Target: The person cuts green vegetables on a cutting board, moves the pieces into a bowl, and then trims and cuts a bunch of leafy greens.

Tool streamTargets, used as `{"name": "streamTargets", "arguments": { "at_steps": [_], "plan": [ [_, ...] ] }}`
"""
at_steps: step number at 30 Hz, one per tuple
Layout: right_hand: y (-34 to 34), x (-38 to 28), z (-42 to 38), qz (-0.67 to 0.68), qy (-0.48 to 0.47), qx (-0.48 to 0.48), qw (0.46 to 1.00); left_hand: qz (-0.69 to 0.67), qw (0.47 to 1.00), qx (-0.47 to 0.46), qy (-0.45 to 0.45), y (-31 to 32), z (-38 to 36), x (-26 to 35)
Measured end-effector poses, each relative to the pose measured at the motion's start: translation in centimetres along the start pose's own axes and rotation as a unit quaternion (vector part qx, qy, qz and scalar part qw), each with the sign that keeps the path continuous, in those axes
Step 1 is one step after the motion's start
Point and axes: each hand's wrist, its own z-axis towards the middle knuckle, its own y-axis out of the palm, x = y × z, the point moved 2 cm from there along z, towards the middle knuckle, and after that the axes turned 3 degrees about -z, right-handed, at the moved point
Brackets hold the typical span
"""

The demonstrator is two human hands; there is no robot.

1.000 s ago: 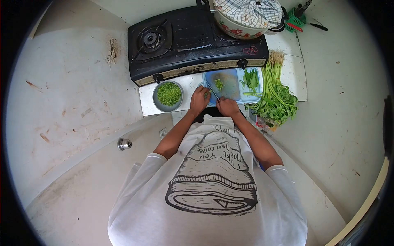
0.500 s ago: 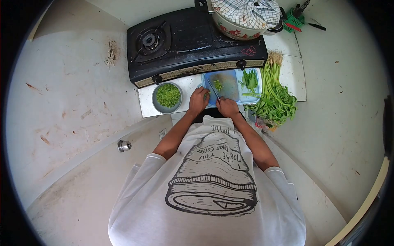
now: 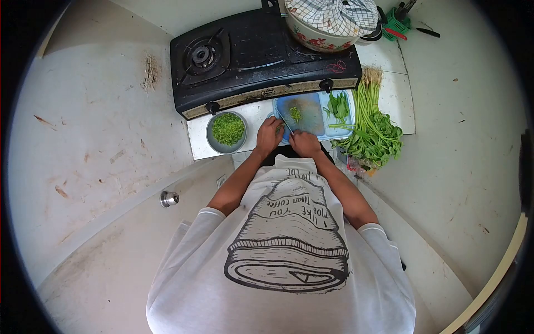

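Observation:
My right hand (image 3: 305,143) is closed round the handle of a knife (image 3: 285,122), whose blade points up and left over the blue cutting board (image 3: 312,113). Beside the blade, at the board's left edge, my left hand (image 3: 269,135) has its fingers bent together on a bit of green stalk, mostly hidden under them. A small heap of chopped greens (image 3: 295,114) lies on the board. Green leaves (image 3: 338,107) rest in the light blue tray (image 3: 350,118) at the board's right. Left of my hands is a grey bowl (image 3: 209,137) of chopped greens.
Behind the board stands a black gas stove (image 3: 256,50) with a cloth-covered pot (image 3: 322,42) on its right side. A large bunch of leafy stalks (image 3: 367,119) lies at the right. Farther back is a green basket (image 3: 396,25) with utensils.
My right hand and the knife have moved slightly left, and the blade is now closer to my left fingers. My left hand has barely moved.

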Motion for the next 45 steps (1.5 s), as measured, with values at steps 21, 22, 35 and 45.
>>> {"name": "streamTargets", "arguments": {
  "at_steps": [21,22,35,45],
  "plan": [
    [-0.2,1.2,-0.8,-0.036,-0.012,-0.013,0.999,-0.049,0.998,0.007,-0.043,0.0,-0.8,-0.4],
    [-0.5,1.5,-1.0,-0.036,-0.003,-0.013,0.999,-0.044,0.998,0.005,-0.042,0.0,-0.8,-0.4],
    [-1.9,1.7,-1.8,-0.022,0.003,-0.014,1.0,-0.024,1.0,0.006,0.005,0.7,0.8,0.6],
    [-0.2,2.0,-2.4,0.0,0.016,-0.005,1.0,-0.055,0.998,0.001,-0.021,0.8,0.8,0.8]
  ]
}}
